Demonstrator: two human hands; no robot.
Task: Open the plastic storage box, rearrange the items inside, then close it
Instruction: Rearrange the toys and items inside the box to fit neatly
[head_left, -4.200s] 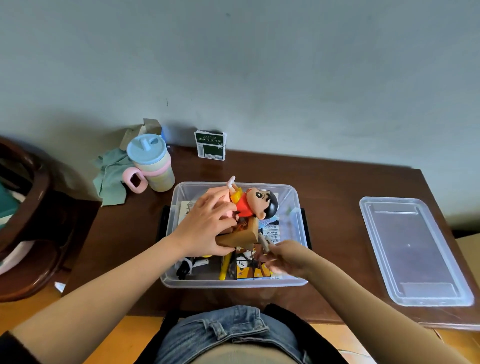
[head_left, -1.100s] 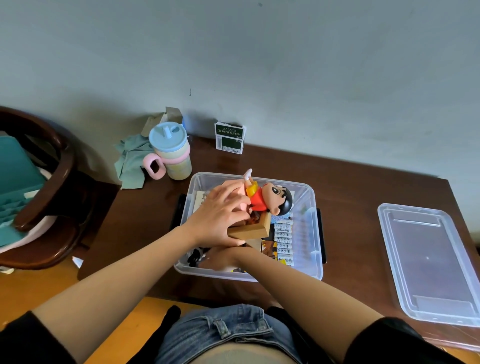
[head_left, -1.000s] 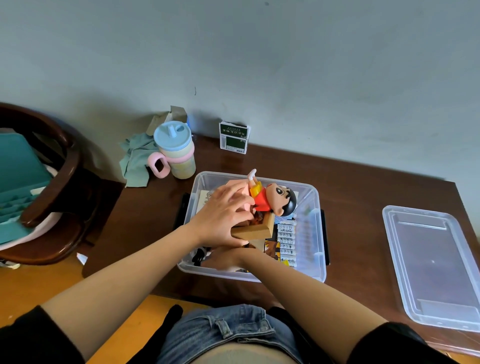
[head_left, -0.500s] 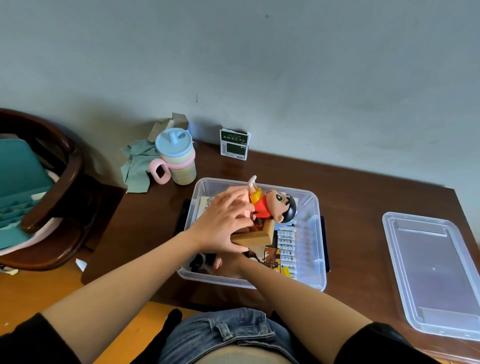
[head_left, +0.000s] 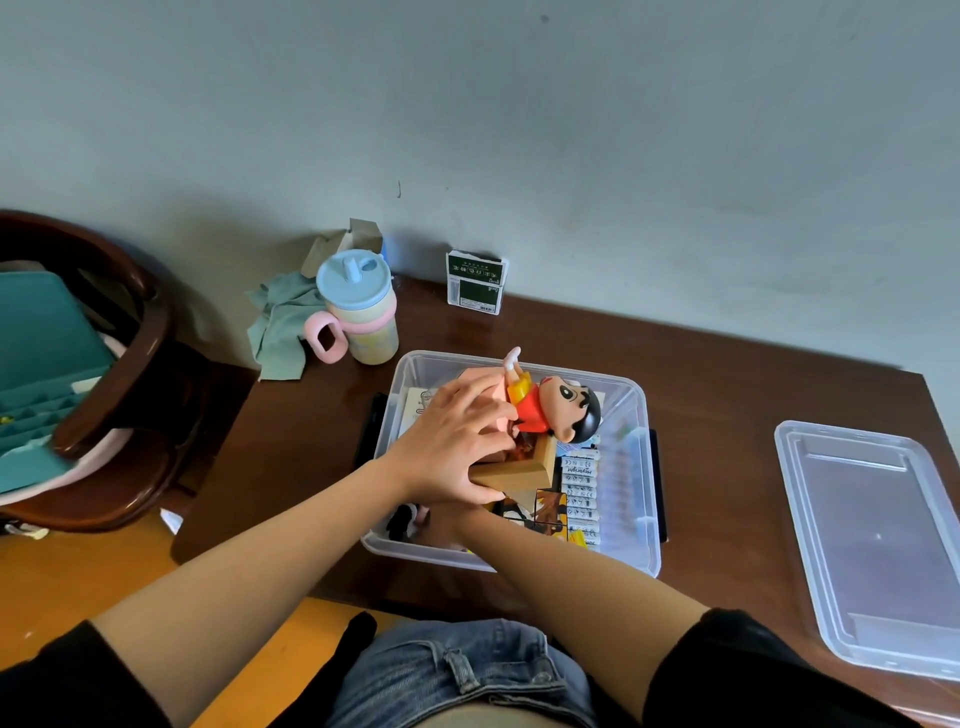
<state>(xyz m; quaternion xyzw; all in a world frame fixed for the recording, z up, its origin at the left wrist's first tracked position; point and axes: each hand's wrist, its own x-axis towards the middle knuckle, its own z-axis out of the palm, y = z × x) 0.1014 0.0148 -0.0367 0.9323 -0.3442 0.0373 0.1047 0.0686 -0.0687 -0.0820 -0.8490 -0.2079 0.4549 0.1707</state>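
One table. One open storage box, long axis toward the wall; one lid right of box, apart. One figurine in box, lying head-right, gripped by left hand. Right hand inside box beneath it, grip unclear.

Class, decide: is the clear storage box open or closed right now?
Open. The storage box has no cover; its lid lies flat on the table to its right.
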